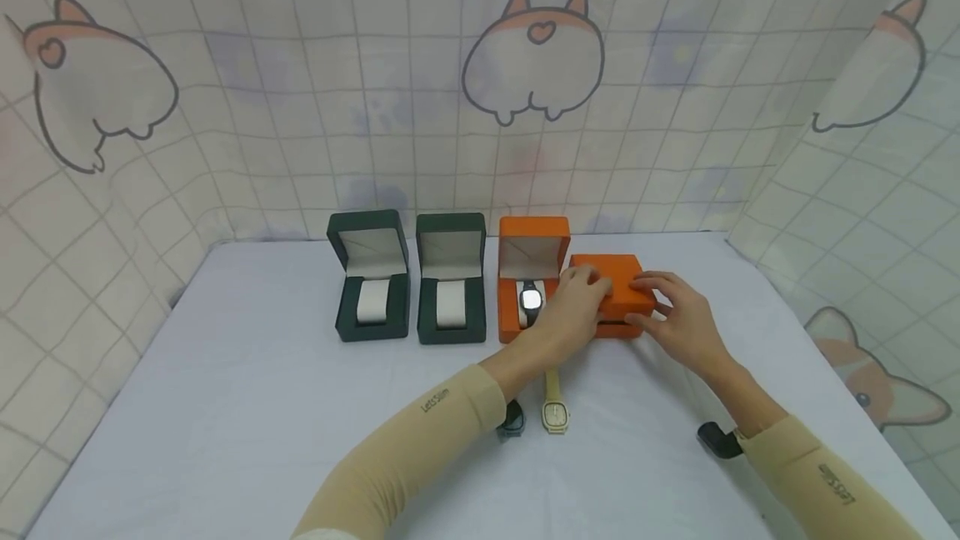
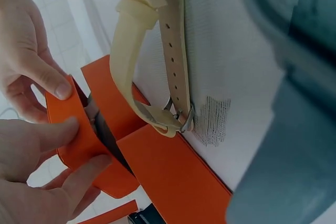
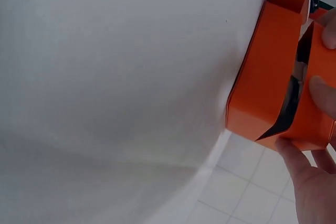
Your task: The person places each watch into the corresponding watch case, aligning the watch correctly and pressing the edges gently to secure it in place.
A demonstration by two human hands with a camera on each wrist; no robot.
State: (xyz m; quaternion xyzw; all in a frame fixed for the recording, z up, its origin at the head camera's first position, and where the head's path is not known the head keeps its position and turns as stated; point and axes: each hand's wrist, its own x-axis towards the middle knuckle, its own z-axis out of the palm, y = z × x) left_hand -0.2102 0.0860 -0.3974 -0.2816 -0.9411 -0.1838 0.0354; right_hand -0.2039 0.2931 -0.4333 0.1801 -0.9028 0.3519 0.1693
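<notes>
An orange watch box (image 1: 618, 269) stands at the right end of a row, its lid (image 2: 68, 121) slightly raised over a dark gap. My left hand (image 1: 573, 307) holds the lid's left part with bent fingers. At its right side, my right hand (image 1: 686, 327) pinches the lid between thumb and fingers. Left of it, a second orange watch box (image 1: 534, 227) is open with a dark-strapped watch (image 1: 531, 298) on its cushion. A cream watch (image 1: 555, 415) and a dark watch (image 1: 512, 422), partly hidden by my left forearm, lie in front.
Two dark green watch boxes (image 1: 451, 223) (image 1: 347, 298) stand open to the left with white cushions inside. A small black object (image 1: 720, 442) shows by my right wrist. A white cloth (image 1: 247, 407) covers the table, and a patterned curtain (image 1: 375, 107) rises behind it.
</notes>
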